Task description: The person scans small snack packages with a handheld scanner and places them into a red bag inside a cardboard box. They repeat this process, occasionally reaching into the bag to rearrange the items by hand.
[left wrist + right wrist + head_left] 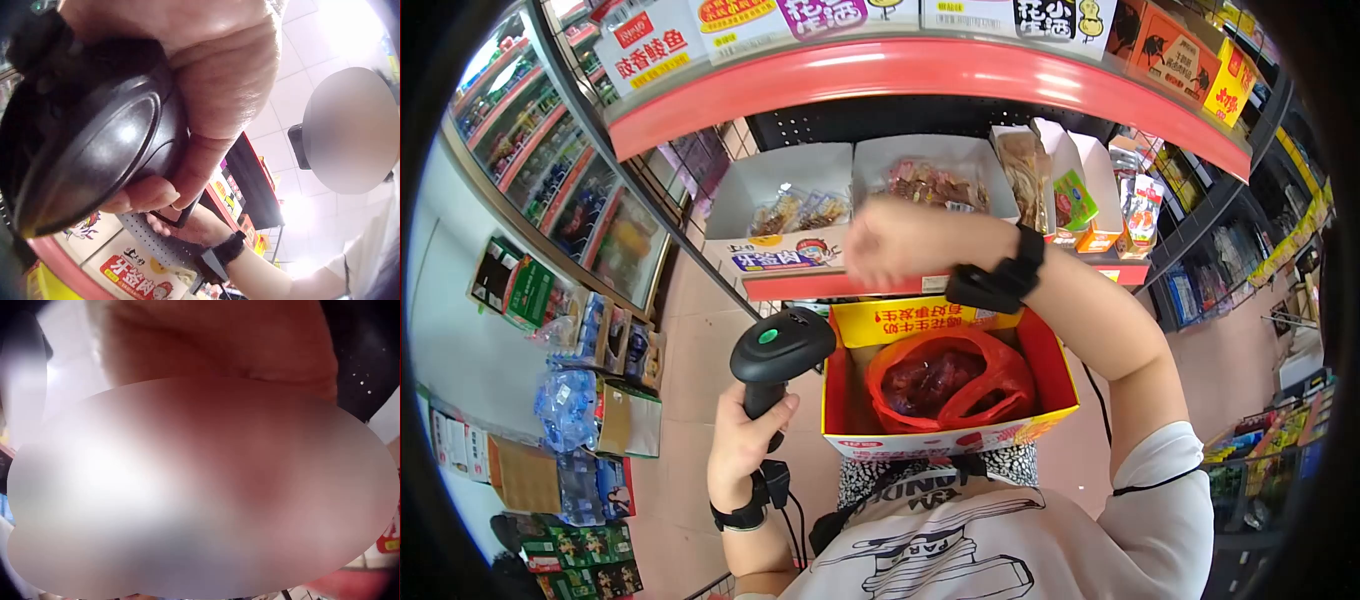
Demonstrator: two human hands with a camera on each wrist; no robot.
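Observation:
My left hand (742, 436) grips a black barcode scanner (782, 345) by its handle, left of an open red-and-yellow carton (1050, 362). The left wrist view shows the scanner's rounded head (119, 134) up close, with fingers (150, 192) wrapped around the grip. Above the shelf's front edge is my right hand (890, 243), its fingers bent downward and nothing visible in them. It overlaps two white display boxes (730, 215) of small packaged snacks (935, 184). Blurring covers most of the right wrist view. Inside the carton sits a red plastic bag (1005, 385) with dark contents.
A shelf with a red front strip (920, 85) runs overhead, bearing snack cartons (830, 15). More snack boxes (1085, 190) stand at the right of the lower shelf. Bottled-water packs (568, 408) and cartons line the left floor. A cable (1097, 400) hangs beside the carton.

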